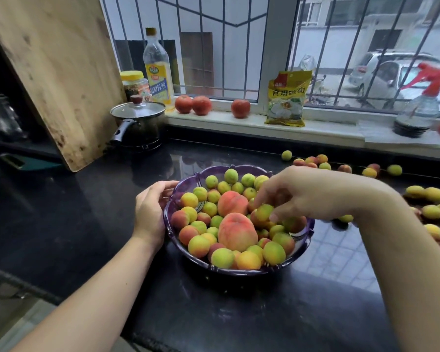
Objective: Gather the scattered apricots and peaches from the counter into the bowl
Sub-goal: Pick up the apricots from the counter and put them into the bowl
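A person's left hand (151, 212) curls round the left rim of a purple bowl (301, 243) on a black counter (99, 212), while the right hand (297, 193) reaches over the heaped fruit, fingertips pinching a greenish apricot (264, 212) just above the pile. Two large peaches (236, 232) sit among small apricots in the bowl. More apricots (422, 194) lie scattered on the counter to the right and far right, below a windowsill (214, 120) holding three tomatoes (201, 105), an oil bottle (158, 69) and a yellow packet (287, 100).
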{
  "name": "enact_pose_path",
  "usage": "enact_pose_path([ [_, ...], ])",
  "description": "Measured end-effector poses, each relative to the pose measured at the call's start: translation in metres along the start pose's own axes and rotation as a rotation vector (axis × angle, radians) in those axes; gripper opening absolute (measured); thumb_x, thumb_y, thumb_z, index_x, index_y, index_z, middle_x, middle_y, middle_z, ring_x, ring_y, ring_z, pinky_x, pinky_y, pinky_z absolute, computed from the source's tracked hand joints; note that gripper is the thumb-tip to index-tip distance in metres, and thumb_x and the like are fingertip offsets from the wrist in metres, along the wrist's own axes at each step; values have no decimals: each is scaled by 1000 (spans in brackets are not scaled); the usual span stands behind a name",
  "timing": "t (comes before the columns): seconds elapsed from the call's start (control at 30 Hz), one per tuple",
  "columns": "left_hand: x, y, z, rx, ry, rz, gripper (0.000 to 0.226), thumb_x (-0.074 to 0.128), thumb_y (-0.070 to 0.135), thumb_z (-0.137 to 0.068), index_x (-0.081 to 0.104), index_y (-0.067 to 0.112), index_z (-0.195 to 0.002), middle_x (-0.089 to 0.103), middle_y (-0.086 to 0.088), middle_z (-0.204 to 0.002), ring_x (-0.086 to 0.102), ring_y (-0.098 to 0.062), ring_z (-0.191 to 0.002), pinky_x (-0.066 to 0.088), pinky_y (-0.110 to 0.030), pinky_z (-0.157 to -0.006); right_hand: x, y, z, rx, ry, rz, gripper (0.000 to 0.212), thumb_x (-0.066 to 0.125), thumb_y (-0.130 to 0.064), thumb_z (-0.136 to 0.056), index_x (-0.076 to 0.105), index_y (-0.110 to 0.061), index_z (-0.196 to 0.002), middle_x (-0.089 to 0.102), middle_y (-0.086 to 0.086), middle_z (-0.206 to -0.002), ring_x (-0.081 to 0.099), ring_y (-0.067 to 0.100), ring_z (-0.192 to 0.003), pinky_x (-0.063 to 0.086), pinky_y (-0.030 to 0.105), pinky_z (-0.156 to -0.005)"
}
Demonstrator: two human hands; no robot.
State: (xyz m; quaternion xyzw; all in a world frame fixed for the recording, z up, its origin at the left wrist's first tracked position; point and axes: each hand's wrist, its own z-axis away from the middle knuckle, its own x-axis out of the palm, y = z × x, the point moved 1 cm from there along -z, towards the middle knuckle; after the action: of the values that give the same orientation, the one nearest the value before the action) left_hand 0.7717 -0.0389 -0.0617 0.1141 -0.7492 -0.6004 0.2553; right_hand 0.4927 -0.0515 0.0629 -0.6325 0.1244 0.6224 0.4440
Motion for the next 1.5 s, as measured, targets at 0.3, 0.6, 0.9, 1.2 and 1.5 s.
enact_pose_path([
  [0.3, 0, -2, -1, 6, 1, -25, 27, 58, 26, -84, 81, 12, -79, 78, -11, -82, 73, -24, -83, 56, -40, -80, -2, 0, 3, -15, -24, -28, 32, 70, -24, -93, 68, -49, -113, 57, -28, -102, 62, -1, -93, 55, 26, -82],
  [0.6, 0, -3, -2, -14, 19, -37, 30, 56, 15, -96, 81, 10, -80, 77, -13, -80, 72, -26, -81, 56, -44, -81, 0, 6, -1, -23, 14, -71, 29, 69, -27, -94, 66, -48, -114, 62, -31, -94, 61, -7, -89, 51, 22, -79],
  [0.9, -2, -4, -3, -6, -5, -56, 28, 59, 23, -90, 83, 16, -75, 78, -12, -81, 73, -28, -83, 57, -45, -80, 1, 6, -1, -30, -54, -36, 29, 65, -25, -97, 67, -50, -113, 62, -33, -102, 60, -6, -95, 53, 24, -82],
  [1.2, -2, -3, -2, 21, 4, -95, 29, 56, 17, -95, 80, 11, -80, 78, -8, -80, 72, -25, -84, 57, -39, -77, 14, -8, -9, -1, -80, 201, 32, 63, -16, -96, 72, -40, -115, 58, -23, -99, 58, 3, -91, 48, 18, -75],
  [1.5, -3, -3, -1, -11, -113, -44, 31, 53, 24, -94, 79, 9, -100, 80, -14, -99, 75, -28, -95, 59, -48, -90, 4, -6, -6, 18, 9, 169, 25, 65, -23, -96, 69, -40, -114, 67, -18, -103, 62, 0, -92, 52, 20, -80],
])
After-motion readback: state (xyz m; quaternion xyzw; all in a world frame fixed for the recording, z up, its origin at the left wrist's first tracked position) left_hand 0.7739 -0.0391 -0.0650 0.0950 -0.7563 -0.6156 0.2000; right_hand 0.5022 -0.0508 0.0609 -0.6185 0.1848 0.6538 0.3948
